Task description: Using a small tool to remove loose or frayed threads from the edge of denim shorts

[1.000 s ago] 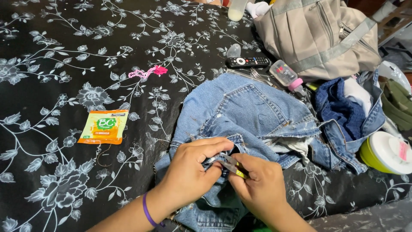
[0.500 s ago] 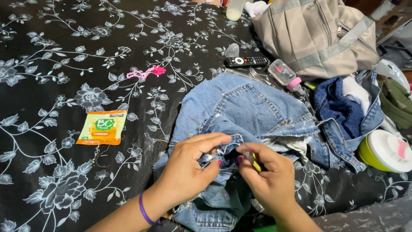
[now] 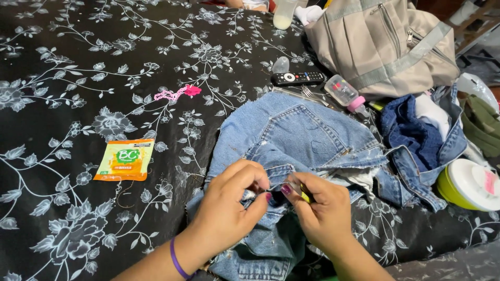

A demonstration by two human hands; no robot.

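Blue denim jeans (image 3: 302,140): my left hand (image 3: 229,213) pinches the seam; my right hand (image 3: 323,213) pinches a small yellow tool (image 3: 304,196), best kept shallow.

Bright, even light; sharp focus

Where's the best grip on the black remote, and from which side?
Take the remote across its long edges near the middle, coming straight down from above. It lies flat on the bedspread with its length running left to right, so the narrow width fits between fingers. Its right end sits close to a small bottle and the bag, so the left half is likely freer.
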